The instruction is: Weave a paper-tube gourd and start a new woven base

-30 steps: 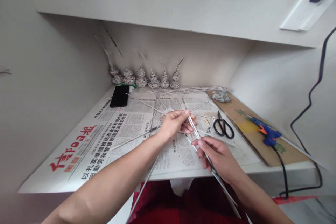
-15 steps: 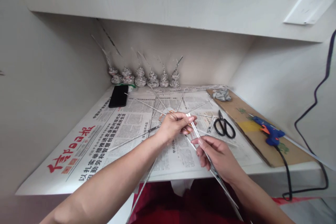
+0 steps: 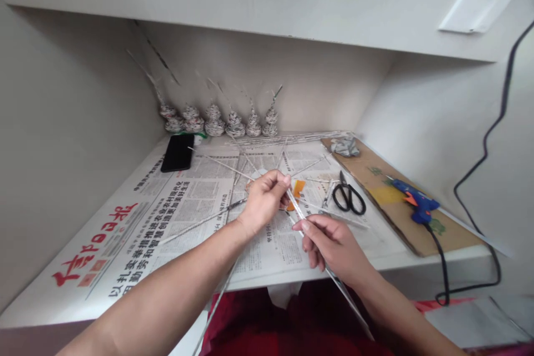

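Observation:
Thin rolled newspaper sticks (image 3: 297, 206) run between my two hands, slanting down toward my lap. My left hand (image 3: 269, 192) pinches their upper ends between thumb and fingertips. Lower down, my right hand (image 3: 327, 239) is closed around the same sticks, thumb on top. Behind and under my left hand, more paper sticks (image 3: 221, 164) spread outward like spokes over the newspaper; their centre is mostly hidden. An orange piece (image 3: 297, 189) shows just right of my left fingertips.
Black-handled scissors (image 3: 349, 197) and a blue glue gun (image 3: 417, 200) on cardboard (image 3: 450, 233) are at right. A black phone (image 3: 178, 152) lies at left. Several woven paper gourds (image 3: 214, 121) line the back wall, near a bundle of sticks (image 3: 287, 139). Newspaper (image 3: 196, 200) covers the table.
My left hand has shifted along the stick ends, so they no longer stick out above its fingers, and more of the orange piece shows. The view has turned slightly right.

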Tool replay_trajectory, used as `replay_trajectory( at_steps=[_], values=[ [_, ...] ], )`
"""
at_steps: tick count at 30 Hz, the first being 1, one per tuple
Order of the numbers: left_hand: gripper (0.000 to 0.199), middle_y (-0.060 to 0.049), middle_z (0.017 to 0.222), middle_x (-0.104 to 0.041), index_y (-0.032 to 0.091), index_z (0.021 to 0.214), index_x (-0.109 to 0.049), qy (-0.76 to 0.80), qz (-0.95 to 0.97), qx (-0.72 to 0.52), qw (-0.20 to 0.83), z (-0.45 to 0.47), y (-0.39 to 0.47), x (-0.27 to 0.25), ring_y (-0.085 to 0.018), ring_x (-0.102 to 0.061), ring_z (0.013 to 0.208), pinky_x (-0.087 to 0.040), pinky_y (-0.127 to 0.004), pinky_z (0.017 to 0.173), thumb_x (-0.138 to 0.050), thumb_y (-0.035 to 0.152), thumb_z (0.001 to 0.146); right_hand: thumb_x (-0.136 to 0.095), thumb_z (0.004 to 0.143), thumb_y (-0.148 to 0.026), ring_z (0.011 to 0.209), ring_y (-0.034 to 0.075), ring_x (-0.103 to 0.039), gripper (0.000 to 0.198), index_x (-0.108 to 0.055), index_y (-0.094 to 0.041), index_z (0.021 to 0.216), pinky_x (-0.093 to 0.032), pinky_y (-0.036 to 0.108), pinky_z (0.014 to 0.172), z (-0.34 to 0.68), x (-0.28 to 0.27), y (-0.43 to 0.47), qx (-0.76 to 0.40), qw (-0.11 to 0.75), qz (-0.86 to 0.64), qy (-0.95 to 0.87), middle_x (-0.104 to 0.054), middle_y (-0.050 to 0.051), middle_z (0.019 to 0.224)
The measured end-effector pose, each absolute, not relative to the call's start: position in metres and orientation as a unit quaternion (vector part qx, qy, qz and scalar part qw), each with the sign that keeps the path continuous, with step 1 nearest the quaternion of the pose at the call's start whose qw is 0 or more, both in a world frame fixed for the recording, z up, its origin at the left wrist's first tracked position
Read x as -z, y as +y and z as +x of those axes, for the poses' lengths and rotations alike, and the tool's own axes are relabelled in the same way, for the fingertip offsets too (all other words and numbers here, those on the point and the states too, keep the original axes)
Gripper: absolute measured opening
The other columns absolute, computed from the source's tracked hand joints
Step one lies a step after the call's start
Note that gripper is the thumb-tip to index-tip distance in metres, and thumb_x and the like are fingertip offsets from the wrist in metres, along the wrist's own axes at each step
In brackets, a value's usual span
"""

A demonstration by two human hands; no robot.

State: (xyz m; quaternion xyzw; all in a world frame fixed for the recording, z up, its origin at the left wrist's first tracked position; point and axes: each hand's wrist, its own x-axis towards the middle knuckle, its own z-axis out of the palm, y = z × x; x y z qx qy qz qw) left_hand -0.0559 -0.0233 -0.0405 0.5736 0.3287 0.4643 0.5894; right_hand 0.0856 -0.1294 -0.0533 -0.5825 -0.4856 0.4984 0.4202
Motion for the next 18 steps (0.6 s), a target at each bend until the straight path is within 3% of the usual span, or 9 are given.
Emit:
replay_trajectory(
  at_steps=[8, 13, 18],
  values=[
    [0.038, -0.001, 0.061, -0.062, 0.014, 0.071, -0.058, 0.296, 0.527, -0.483, 0.634, -0.0557, -0.0271, 0.0362, -0.007, -0.052, 0.047, -0.043, -0.017, 0.046, -0.063, 0.050, 0.081, -0.052, 0.089, -0.048, 0.038, 0.007, -0.052, 0.034, -0.065, -0.018, 0.095, -0.037, 0.016, 0.033, 0.0819, 0.0523, -0.1280, -0.492, 0.432, -0.574, -0.491, -0.056, -0.005, 0.060],
    [0.049, -0.007, 0.074, -0.069, 0.012, 0.092, -0.063, 0.276, 0.446, -0.448, 0.725, -0.0543, -0.0254, 0.0351, -0.010, -0.059, 0.053, -0.049, -0.019, 0.047, -0.062, 0.059, 0.077, -0.054, 0.088, -0.048, 0.039, 0.007, -0.053, 0.033, -0.065, -0.017, 0.094, -0.036, 0.016, 0.033, 0.0864, 0.0537, -0.1250, -0.485, 0.450, -0.577, -0.479, -0.056, -0.005, 0.060],
    [0.035, -0.004, 0.067, -0.067, 0.010, 0.082, -0.064, 0.283, 0.467, -0.409, 0.731, -0.0545, -0.0257, 0.0369, -0.009, -0.061, 0.055, -0.051, -0.018, 0.051, -0.081, 0.035, 0.065, -0.055, 0.088, -0.049, 0.038, 0.008, -0.052, 0.034, -0.064, -0.017, 0.093, -0.036, 0.017, 0.033, 0.0917, 0.0563, -0.1242, -0.488, 0.453, -0.579, -0.471, -0.055, -0.005, 0.059]
  ],
)
